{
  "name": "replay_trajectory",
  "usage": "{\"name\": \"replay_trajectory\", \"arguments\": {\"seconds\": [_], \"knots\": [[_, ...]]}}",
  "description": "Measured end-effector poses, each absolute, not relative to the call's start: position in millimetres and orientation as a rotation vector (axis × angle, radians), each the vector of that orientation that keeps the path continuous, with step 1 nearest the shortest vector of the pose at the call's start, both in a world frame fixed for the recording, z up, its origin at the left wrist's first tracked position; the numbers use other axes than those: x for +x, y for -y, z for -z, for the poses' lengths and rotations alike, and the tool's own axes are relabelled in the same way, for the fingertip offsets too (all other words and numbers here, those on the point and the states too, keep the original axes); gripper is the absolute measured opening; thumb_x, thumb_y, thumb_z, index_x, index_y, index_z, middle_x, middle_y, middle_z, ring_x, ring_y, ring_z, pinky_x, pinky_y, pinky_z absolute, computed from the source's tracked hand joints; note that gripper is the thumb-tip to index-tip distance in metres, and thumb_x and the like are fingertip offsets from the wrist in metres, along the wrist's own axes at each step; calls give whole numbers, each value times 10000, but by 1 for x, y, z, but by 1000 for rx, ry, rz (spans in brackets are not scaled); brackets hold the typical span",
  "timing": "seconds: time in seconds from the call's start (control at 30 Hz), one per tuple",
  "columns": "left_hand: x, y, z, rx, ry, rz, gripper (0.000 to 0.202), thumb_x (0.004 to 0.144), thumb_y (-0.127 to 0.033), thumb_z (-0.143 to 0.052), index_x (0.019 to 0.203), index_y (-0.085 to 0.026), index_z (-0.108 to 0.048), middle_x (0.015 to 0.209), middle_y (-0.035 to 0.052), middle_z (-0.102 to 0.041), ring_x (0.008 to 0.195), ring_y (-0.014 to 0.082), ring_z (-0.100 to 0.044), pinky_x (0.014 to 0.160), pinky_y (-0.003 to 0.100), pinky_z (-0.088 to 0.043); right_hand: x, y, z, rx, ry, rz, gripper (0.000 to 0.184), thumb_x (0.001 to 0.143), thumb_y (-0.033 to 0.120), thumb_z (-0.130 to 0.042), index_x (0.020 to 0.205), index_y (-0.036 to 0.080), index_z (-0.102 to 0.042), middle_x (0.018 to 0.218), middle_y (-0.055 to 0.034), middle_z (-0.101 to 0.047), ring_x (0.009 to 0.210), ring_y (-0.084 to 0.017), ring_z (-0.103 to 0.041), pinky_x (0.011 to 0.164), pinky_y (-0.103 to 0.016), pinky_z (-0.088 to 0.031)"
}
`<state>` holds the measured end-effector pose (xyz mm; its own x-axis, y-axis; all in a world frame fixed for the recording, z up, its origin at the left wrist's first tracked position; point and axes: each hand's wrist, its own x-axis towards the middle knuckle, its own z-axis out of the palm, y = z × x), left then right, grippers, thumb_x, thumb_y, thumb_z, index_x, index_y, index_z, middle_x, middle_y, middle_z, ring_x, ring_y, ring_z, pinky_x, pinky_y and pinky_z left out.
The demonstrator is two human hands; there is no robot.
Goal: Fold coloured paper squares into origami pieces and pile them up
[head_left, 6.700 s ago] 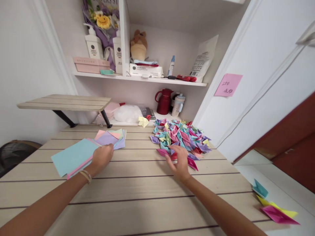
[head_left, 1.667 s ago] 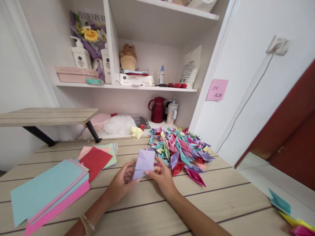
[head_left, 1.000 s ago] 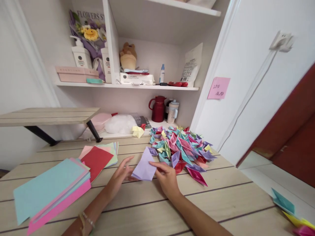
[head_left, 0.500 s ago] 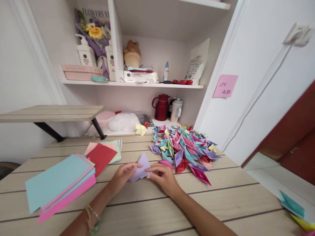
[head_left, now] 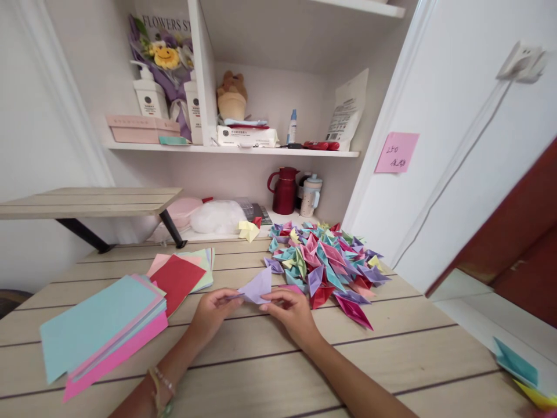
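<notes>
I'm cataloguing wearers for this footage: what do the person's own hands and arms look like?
The left hand and right hand show no gloves or sleeves. The left wears a narrow beige wristband and a pale beaded bracelet, with something small and green near them; the right shows no jewellery.

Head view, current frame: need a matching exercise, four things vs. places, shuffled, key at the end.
Things
1. folded pale-purple paper sheet
2. flat red paper sheet
3. dark-red handled jug
4. pink handwritten paper note

Places
A. below the long white shelf board
B. on the white wall
C. between left hand and right hand
D. overlapping pale-green paper sheets

Pairs: 1-C, 2-D, 3-A, 4-B
</notes>
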<state>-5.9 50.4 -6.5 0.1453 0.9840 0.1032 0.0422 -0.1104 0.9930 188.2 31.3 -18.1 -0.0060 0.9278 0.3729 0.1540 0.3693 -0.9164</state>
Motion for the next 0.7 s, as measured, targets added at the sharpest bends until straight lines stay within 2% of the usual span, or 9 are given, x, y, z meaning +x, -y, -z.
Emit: {"name": "replay_trajectory", "arguments": {"seconds": [0.13, 0.23, 0.3, 0.47, 0.57, 0.7], "knots": [[-6, -49, 5, 1434, -1104, -1127, 173, 643, -327, -677, 658, -155, -694, 722, 49, -716, 711, 207, -645, 698, 282, -498, 187, -30, 18, -1025, 1439, -854, 128, 613, 312, -722, 674, 199, -715, 730, -43, -695, 644, -180, -606, 547, -259, -453], [-5, -48, 3, 1366, -1112, -1131, 199, 642, -334, -677, 702, -144, -664, 690, 52, -710, 674, 206, -652, 696, 298, -500, 186, -32, 20, -1019, 1346, -943, 174, 617, 329, -717, 683, 170, -693, 651, -33, -671, 573, -153, -581, 525, -251, -452], [-4, -47, 2, 1334, -1096, -1153, 237, 634, -325, -685, 783, -150, -626, 691, 41, -700, 656, 196, -651, 681, 299, -496, 187, -34, 22, -975, 1238, -1043, 231, 610, 338, -721, 747, 157, -674, 627, -25, -653, 564, -146, -581, 531, -252, -465], [-3, -43, 3, 1452, -1054, -1028, 460, 622, -276, -694, 1039, -177, -527, 644, -15, -647, 598, 140, -594, 606, 242, -437, 187, -36, 21, -878, 1178, -1195, 354, 588, 305, -748, 877, 154, -610, 710, -27, -647, 653, -143, -599, 608, -252, -477], [-2, -40, 1, 1551, -1050, -939, 485, 613, -260, -689, 1066, -168, -541, 646, -13, -640, 588, 133, -558, 614, 244, -414, 187, -34, 19, -918, 1232, -1174, 293, 592, 304, -745, 803, 159, -603, 621, 9, -612, 567, -118, -563, 536, -222, -441], [-1, -38, -2, 1628, -1034, -906, 375, 625, -242, -669, 983, -159, -595, 681, 15, -662, 626, 147, -554, 642, 254, -410, 187, -34, 20, -935, 1244, -1181, 251, 583, 316, -745, 687, 158, -581, 560, 26, -584, 523, -108, -537, 491, -204, -407]]}}
